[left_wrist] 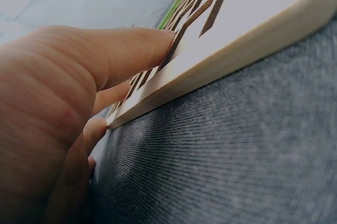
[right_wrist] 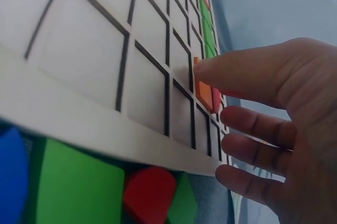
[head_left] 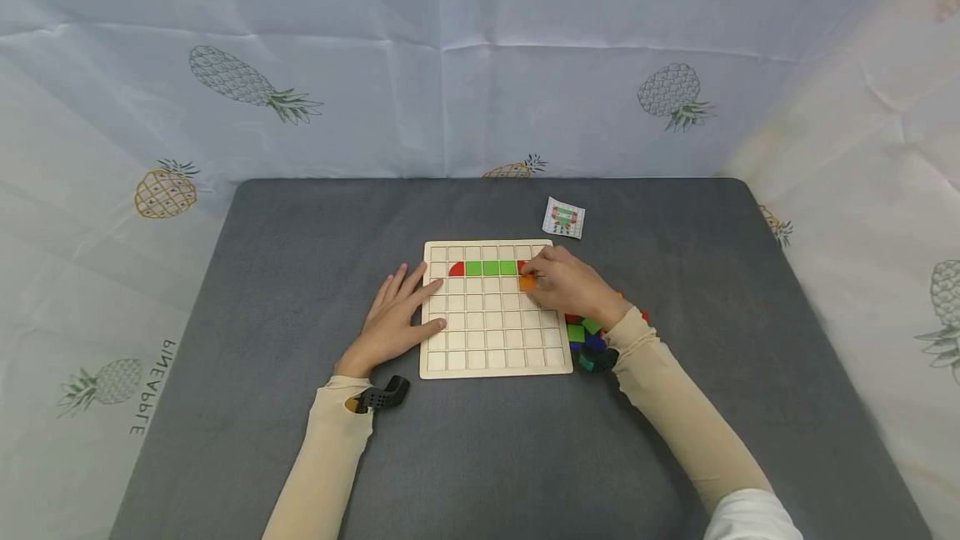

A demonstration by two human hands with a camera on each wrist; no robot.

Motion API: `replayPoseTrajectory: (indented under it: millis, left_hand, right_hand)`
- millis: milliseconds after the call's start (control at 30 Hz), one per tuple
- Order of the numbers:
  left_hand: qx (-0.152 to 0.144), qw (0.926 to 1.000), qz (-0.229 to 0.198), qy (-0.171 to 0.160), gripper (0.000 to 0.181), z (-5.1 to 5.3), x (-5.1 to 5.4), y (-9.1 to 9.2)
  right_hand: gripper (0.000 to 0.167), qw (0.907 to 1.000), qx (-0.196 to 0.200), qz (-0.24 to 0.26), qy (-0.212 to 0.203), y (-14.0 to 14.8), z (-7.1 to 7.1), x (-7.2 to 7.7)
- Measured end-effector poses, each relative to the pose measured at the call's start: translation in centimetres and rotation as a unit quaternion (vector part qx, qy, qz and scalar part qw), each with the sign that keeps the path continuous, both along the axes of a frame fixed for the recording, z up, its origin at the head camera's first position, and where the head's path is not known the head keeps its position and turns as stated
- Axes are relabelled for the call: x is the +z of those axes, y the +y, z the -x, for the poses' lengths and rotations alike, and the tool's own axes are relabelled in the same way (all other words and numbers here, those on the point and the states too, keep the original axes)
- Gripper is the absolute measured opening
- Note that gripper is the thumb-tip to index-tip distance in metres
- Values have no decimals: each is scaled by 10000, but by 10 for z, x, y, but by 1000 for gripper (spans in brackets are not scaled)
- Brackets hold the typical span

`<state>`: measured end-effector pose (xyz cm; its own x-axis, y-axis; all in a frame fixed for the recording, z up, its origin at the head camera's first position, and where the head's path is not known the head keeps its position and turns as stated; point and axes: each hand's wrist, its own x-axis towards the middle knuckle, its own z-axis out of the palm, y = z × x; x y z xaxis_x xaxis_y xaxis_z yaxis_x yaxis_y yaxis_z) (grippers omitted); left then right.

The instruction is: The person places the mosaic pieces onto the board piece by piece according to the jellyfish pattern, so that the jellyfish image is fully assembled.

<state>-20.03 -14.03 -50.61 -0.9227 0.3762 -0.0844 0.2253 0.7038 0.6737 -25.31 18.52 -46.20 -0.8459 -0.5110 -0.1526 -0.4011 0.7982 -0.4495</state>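
Note:
A pale wooden grid board (head_left: 480, 341) lies flat on the table. Along one of its upper rows sit a red rounded tile (head_left: 457, 270), several green square tiles (head_left: 491, 268) and a red tile (head_left: 521, 266), partly covered by fingers. My left hand (head_left: 390, 325) rests with spread, straight fingers on the board's left edge; the left wrist view shows its thumb (left_wrist: 139, 50) on the rim. My right hand (head_left: 572, 283) pinches an orange square tile (head_left: 528, 283) just below the red one. In the right wrist view the thumb touches that tile's edge, while the index finger is hidden.
A pile of loose coloured tiles (head_left: 576, 333) lies against the board's right side, partly under my right forearm. A small card with a printed pattern (head_left: 564, 217) lies beyond the board's upper right corner. The dark grey table (head_left: 465, 457) meets a pineapple-print cloth behind.

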Motion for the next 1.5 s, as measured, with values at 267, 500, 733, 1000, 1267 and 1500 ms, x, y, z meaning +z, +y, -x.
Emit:
replayPoseTrajectory:
  millis: [267,500,733,1000,1267,1500]
  left_hand:
    - [-2,10000,14,16,72,0,0,0]
    - [-4,10000,45,58,72,1,-2,0]
    - [-15,10000,70,49,71,1,-2,0]
    - [10,9999,109,39,71,1,-2,1]
    - [24,10000,88,28,72,1,-2,1]
    - [33,9999,111,21,72,1,-3,1]
  right_hand:
    - [32,9980,-152,583,-206,20,0,8]
    - [32,9933,-481,948,-450,43,-4,14]
    - [35,9899,-799,996,-611,64,-12,11]
    - [35,9898,-864,930,-650,77,-17,11]
    - [34,9901,-979,797,-607,86,-25,7]
    - [32,9874,-1183,823,-656,97,-34,6]
